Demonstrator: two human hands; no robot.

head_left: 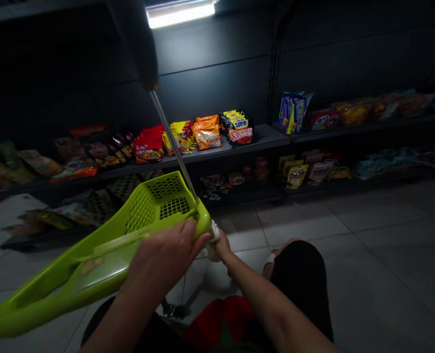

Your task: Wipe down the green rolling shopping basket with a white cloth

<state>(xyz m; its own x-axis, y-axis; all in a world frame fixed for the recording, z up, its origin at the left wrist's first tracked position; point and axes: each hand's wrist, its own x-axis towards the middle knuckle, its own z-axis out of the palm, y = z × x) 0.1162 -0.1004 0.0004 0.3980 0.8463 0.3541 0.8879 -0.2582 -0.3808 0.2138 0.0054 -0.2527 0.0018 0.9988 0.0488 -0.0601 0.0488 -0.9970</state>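
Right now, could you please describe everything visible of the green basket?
The green basket looks like plastic, narrowing toward the lower left, with latticed walls at the broad end and a translucent panel along the near side. It slants before the shelves. The left hand grips its rim; a metal rod and, seemingly, white cloth meet its right end.

Dark shelf (pixel 268 136) of packets (pixel 207 132), perhaps snacks
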